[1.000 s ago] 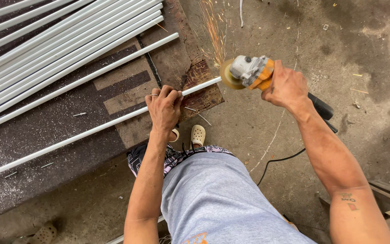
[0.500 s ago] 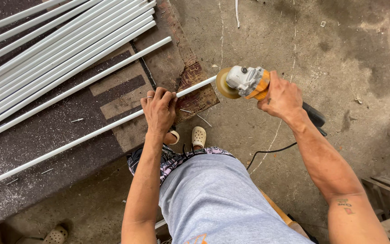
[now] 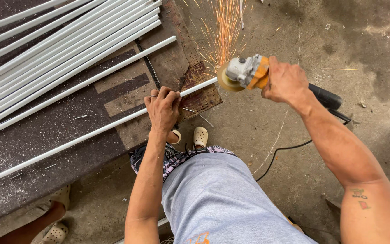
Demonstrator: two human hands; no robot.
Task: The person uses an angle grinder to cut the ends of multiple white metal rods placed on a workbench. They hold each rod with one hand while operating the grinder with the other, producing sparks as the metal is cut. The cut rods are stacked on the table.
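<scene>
Pressing white tube (image 3: 91, 131) down with left hand (image 3: 162, 108), right hand (image 3: 285, 81) gripping angle grinder (image 3: 244, 72); sparking, tube end uncut.

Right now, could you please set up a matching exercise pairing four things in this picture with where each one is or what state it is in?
Things:
1. left hand
2. right hand
3. bundle of white pipes
4. black cable

Places or states:
A. trails across the concrete floor
B. grips the angle grinder
C. lies stacked at the top left
D. presses down on the single white pipe

Pairs: 1-D, 2-B, 3-C, 4-A
</scene>
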